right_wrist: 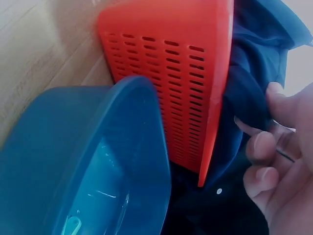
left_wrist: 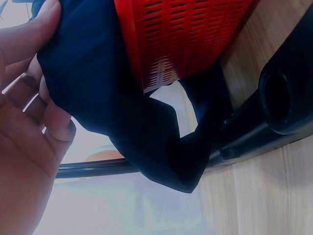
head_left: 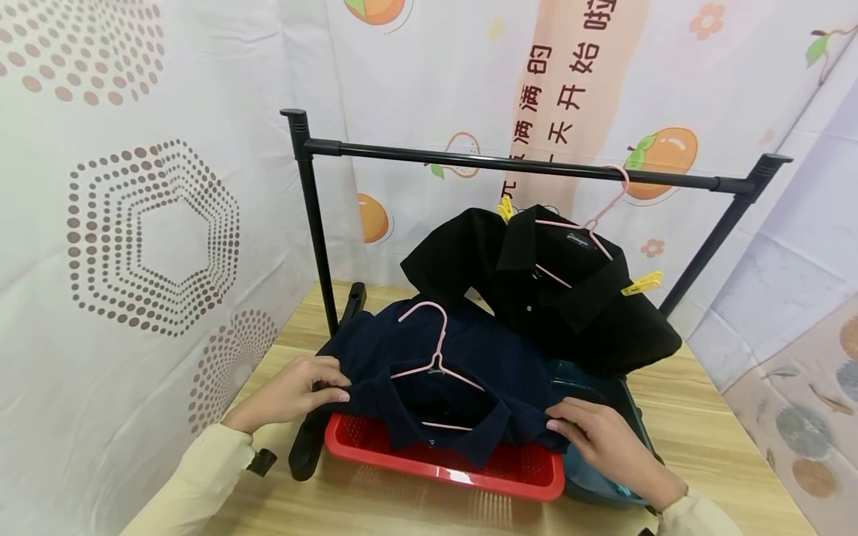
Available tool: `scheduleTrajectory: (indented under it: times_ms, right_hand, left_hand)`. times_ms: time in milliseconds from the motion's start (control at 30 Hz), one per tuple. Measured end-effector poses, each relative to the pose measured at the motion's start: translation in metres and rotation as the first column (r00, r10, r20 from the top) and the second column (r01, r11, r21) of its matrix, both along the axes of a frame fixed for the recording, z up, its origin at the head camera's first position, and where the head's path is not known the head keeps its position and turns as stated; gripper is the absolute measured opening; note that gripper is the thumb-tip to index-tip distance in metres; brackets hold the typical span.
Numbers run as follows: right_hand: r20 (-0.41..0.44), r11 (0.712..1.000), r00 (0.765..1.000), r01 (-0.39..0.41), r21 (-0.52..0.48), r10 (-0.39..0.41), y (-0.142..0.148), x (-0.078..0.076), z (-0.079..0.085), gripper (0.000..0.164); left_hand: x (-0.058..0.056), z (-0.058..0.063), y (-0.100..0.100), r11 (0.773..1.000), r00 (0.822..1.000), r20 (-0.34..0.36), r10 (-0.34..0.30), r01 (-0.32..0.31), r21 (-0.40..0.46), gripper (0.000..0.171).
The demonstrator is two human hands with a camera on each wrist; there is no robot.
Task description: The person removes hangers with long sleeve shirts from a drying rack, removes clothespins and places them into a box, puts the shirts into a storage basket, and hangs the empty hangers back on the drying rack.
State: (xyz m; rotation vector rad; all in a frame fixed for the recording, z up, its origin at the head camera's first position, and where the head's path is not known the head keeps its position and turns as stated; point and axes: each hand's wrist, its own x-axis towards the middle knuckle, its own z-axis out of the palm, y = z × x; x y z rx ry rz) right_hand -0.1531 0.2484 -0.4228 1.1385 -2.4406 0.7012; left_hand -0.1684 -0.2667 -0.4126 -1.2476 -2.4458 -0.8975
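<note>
A navy collared shirt [head_left: 469, 342] lies over the red basket [head_left: 442, 470], with a pink hanger [head_left: 439, 361] inside its neck and the hook pointing up and back. My left hand [head_left: 304, 391] pinches the shirt's left shoulder between thumb and fingers. On the other side my right hand [head_left: 596, 435] pinches the right shoulder near the basket's corner. In the left wrist view a sleeve of the navy cloth [left_wrist: 142, 127] hangs down past the basket wall. The right wrist view has thumb and fingertips on the cloth [right_wrist: 252, 73] beside the basket's rim.
A black shirt [head_left: 556, 298] hangs from the black rack bar [head_left: 456, 158] on another pink hanger [head_left: 596, 219], with yellow clips [head_left: 642, 284] at its shoulders. Beside the basket stands a teal basin [right_wrist: 122, 161]. The rack's left foot [head_left: 307, 447] lies close to my left forearm.
</note>
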Motion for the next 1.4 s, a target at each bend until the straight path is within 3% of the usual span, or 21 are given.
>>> scheduleTrajectory:
  times_ms: [133, 300, 467, 567, 833, 1000, 1167, 1400]
  right_hand:
    - [-0.023, 1.0, 0.999, -0.024, -0.014, 0.023, -0.001, 0.0, -0.002, 0.033]
    - [-0.029, 0.999, 0.999, -0.03, -0.027, 0.029, -0.002, 0.0, -0.001, 0.035]
    - [-0.033, 0.999, 0.999, -0.021, -0.034, 0.02, -0.002, -0.001, 0.006, 0.025]
    - [-0.041, 0.999, 0.999, -0.012, -0.042, 0.01, -0.001, -0.002, 0.012, 0.023]
    - [-0.134, 0.999, 0.991, -0.012, -0.041, 0.007, -0.004, -0.005, 0.025, 0.043]
    - [-0.159, 1.0, 0.987, -0.029, -0.009, 0.028, -0.008, -0.005, 0.029, 0.045]
    - [-0.173, 0.999, 0.984, -0.03, 0.025, 0.034, -0.013, -0.006, 0.031, 0.043]
    - [-0.207, 0.998, 0.977, -0.046, 0.042, 0.054, -0.022, -0.007, 0.033, 0.044]
  left_hand:
    - [0.0, -0.002, 0.0, 1.0, 1.0, 0.008, -0.006, 0.006, 0.001, 0.009]
    - [0.0, -0.002, 0.003, 1.0, 0.999, -0.038, -0.014, 0.014, -0.007, 0.011]
    - [-0.001, 0.002, 0.008, 1.0, 0.997, -0.08, -0.008, 0.007, -0.019, 0.013]
    - [-0.003, 0.008, 0.012, 0.999, 0.995, -0.1, 0.005, -0.008, -0.034, 0.012]
    - [-0.012, 0.034, 0.032, 0.996, 0.987, -0.156, 0.042, -0.053, -0.072, 0.01]
    - [-0.015, 0.041, 0.051, 0.995, 0.984, -0.176, -0.005, -0.012, -0.095, 0.004]
    - [-0.018, 0.043, 0.064, 0.998, 0.98, -0.198, -0.018, 0.005, -0.065, 0.008]
    - [-0.024, 0.058, 0.08, 1.0, 0.954, -0.299, -0.022, 0.015, -0.027, 0.01]
